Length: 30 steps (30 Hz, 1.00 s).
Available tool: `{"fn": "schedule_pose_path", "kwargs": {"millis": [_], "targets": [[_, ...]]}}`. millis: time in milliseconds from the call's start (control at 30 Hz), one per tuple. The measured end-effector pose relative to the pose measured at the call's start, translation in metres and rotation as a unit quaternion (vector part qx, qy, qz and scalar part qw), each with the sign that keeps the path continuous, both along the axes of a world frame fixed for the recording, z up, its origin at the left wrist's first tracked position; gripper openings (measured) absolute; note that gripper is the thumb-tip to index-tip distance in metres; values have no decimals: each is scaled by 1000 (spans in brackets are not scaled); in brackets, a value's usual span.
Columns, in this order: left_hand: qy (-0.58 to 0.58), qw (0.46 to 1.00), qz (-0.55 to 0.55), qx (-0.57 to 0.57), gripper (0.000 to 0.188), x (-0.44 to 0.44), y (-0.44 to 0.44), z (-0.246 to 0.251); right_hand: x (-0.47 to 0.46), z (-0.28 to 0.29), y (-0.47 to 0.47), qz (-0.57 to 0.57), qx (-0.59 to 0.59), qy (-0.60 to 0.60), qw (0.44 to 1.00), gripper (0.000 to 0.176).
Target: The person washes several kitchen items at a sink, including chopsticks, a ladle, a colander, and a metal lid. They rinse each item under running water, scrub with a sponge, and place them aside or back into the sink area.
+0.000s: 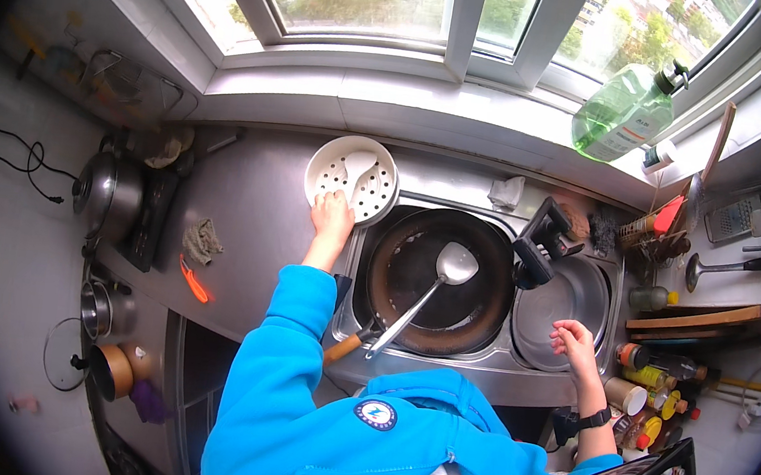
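Observation:
My left hand [333,214] is at the near rim of a white steamer insert with holes [383,195], its fingers reaching inside beside a white rice paddle [359,165]; whether they grip the insert or the paddle handle I cannot tell. The insert stands on the steel counter, left of the sink. A black wok with a wooden handle [402,296] sits over the left basin, and a metal spatula [457,266] lies across it. Above the right basin, where a round metal pan [550,320] lies, my right hand [571,338] hovers with bent fingers, holding nothing.
A black faucet [540,245] stands between the basins. On the left counter lie a grey cloth [202,241] and an orange-handled peeler or knife [194,281]. Bottles [653,381] and cutting boards [694,324] crowd the right side. A green pump bottle [623,114] stands on the sill.

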<state>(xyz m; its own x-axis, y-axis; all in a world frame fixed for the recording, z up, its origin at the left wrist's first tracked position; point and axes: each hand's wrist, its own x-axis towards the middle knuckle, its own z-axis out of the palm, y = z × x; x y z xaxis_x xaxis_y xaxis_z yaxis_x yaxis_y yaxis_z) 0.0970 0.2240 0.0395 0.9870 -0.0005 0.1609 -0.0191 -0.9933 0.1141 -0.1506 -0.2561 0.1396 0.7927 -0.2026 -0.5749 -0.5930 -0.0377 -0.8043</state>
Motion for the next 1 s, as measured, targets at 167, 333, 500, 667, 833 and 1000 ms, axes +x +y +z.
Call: {"fn": "schedule_pose_path", "kwargs": {"millis": [167,333,500,667,833,1000], "targets": [[-65,997,-43,-28,18,8,6,12,17,-15,-21,19,-80,-5,997,16],[95,909,4,-406,29,-44,7,59,54,-42,-38,-26,-135,-40,990,36],[310,654,63,-687,36,-124,-53,63,109,-62,-45,-65,-150,-41,986,57],[346,595,58,-723,43,-168,-118,51,141,-66,-45,-27,-6,26,999,66],[378,592,98,-706,45,-186,-158,42,150,-77,-44,-41,-106,-10,993,59],[371,593,93,-709,50,-193,-185,36,146,-87,-45,-58,-117,-47,990,60]]}}
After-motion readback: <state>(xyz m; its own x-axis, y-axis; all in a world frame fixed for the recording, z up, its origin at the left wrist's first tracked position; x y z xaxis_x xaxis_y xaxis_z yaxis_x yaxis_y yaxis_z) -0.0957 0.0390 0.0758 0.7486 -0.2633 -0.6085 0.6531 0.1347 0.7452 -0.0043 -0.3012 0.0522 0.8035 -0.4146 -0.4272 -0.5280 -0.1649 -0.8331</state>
